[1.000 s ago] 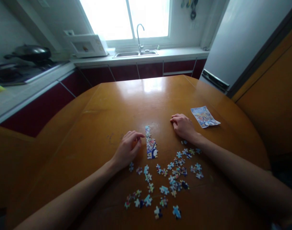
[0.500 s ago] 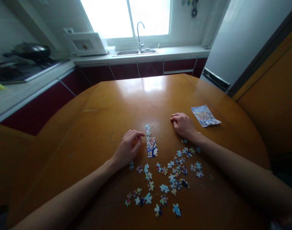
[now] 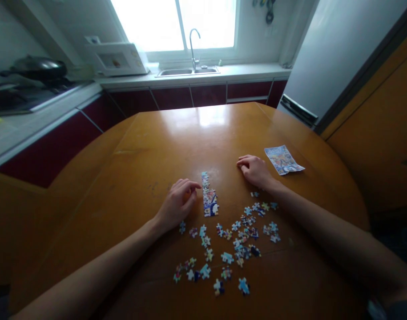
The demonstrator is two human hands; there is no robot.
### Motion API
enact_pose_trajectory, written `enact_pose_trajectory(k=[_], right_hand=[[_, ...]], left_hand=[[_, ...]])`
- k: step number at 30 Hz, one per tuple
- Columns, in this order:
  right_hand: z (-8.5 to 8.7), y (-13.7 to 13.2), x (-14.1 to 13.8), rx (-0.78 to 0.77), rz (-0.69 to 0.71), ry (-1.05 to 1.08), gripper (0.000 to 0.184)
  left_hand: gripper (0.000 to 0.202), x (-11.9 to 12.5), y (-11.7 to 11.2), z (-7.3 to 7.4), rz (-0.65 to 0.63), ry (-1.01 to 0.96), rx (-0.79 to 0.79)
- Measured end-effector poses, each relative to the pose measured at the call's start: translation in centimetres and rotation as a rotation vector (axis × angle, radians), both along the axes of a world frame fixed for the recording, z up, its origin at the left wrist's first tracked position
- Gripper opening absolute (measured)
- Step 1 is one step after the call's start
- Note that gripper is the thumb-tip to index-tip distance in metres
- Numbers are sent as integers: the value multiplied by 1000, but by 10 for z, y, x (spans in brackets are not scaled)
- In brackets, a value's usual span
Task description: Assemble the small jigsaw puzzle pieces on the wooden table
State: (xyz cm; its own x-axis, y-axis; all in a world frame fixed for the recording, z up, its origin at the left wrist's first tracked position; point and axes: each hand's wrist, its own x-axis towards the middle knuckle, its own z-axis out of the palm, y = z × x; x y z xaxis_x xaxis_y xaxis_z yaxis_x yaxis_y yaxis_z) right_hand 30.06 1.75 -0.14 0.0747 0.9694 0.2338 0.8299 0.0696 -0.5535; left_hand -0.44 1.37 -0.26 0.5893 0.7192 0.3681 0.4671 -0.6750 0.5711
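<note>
I see my left grip [image 3: 178,200] half open, visibly holding nothing; at its three o'clock, just beside it, lies the narrow, multicoloured jigsaw strip [image 3: 209,200]. My right grip [image 3: 255,171] curls loosely, strip at its eight o'clock; its contents I can't tell.

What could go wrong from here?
The left hand sits right beside the joined strip, so a careless sideways nudge might skew it or pull it apart. The right forearm reaches past loose pieces; drawn back low, it could sweep some away. Others bunch tightly, so picking one out may shift its neighbours.
</note>
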Motion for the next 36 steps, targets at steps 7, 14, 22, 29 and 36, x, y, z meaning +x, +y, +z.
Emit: enact_pose_trajectory(k=[7,14,22,29,36], right_hand=[[52,-22,-5,117,182,245,23],[92,-79,-12,116,358,200,15],[72,-76,43,-81,148,91,12],[67,-73,45,-245,191,-5,9],[76,-92,32,-428,430,-194,13]], left_hand=[[15,1,2,-1,4,-10,19],[15,1,2,-1,7,-13,7],[16,0,3,2,-19,47,14],[18,-3,4,3,-8,77,-13],[19,-6,6,0,-5,90,-32]])
